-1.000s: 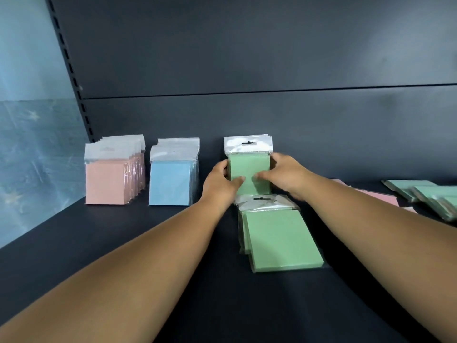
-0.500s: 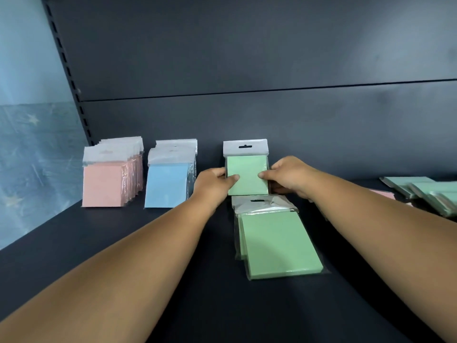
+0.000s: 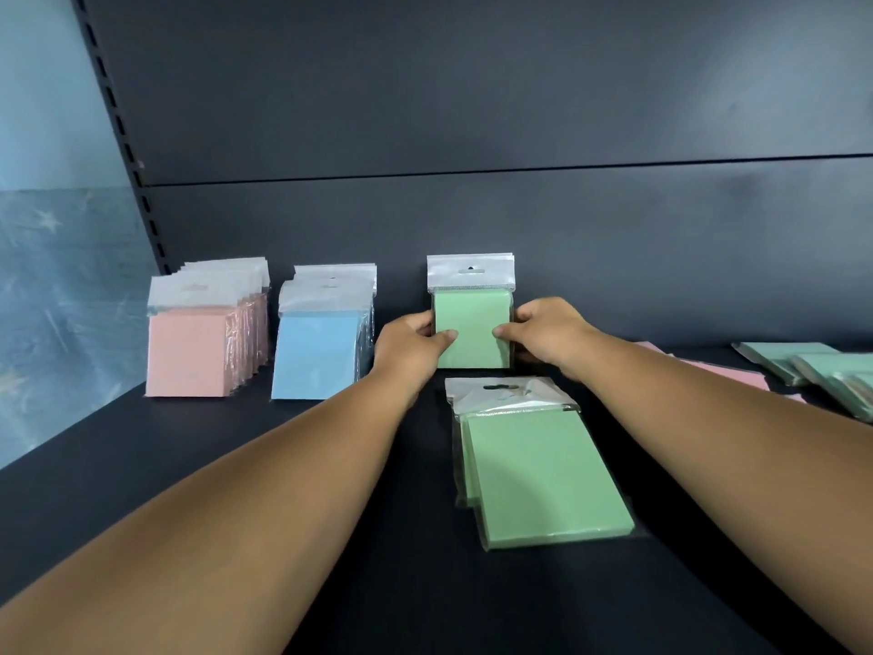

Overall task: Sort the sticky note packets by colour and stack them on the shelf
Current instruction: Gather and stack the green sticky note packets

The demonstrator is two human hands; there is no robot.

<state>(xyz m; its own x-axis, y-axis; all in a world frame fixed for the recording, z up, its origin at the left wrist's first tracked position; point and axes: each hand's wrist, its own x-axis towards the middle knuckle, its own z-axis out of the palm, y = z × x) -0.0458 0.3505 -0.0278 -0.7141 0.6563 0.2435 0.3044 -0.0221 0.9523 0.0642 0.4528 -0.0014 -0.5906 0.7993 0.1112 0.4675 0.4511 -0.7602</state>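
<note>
Your left hand [image 3: 410,343] and right hand [image 3: 548,334] grip the upright green packets [image 3: 472,323] on the shelf [image 3: 189,446]. Flat green packets [image 3: 538,470] lie just in front of them.

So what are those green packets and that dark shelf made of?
The upright green sticky note packets look like matte paper pads in clear glossy plastic sleeves: the film glints and wrinkles, with a whitish hang-hole header. The dark grey shelf seems painted metal, judging by its smooth, faintly sheened surface, though that is uncertain.
</note>
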